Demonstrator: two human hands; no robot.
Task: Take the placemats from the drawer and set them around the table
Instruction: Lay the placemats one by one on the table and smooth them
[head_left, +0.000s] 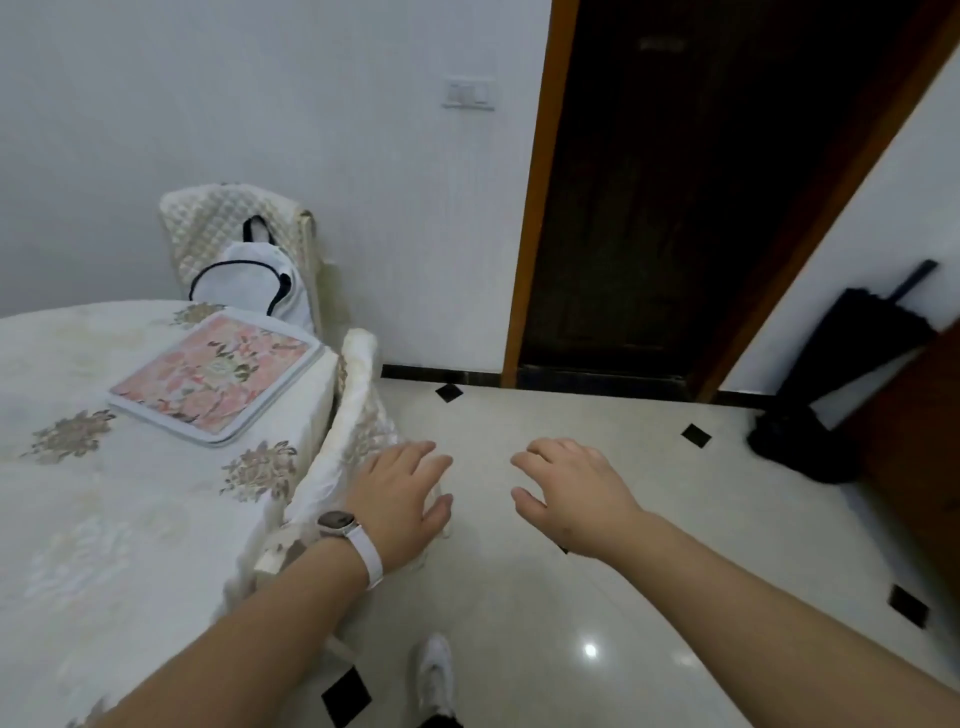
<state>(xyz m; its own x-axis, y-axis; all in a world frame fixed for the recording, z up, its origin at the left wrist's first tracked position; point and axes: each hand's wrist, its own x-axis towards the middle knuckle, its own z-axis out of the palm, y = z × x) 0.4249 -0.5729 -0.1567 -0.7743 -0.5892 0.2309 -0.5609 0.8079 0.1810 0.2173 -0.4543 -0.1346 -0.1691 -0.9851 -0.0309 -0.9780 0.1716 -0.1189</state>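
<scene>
1 placemat (213, 379) in view: pink floral, pale border, lying flat on the counter (104, 519) near its far right edge. The counter has a white cloth with gold flower motifs.

2 hands, both holding nothing, palms down, apart from each other.
- Left hand (402, 499): just off the counter's right edge, over the near chair (353, 415). Fingers loosely spread, gripping nothing. Can't tell if it touches the chair. 1 watch (335, 521) with a white strap on this wrist.
- Right hand (571, 488): further right of the counter, over the floor (571, 597). Fingers relaxed, slightly curled, gripping nothing.

2 chairs, both with pale quilted covers. The near chair sits against the counter's right edge. The far chair (208, 223) is behind the counter by the wall. 1 white backpack (249, 280) on the far chair, just beyond the placemat.

Well right of the counter:
- 1 dark doorway (675, 208) with a wood frame
- 1 black umbrella (841, 374) leaning on the wall past it
- 1 wall switch (469, 92) up between the far chair and the doorway
- 1 white shoe (434, 670) on the floor, right of the counter's near edge
</scene>
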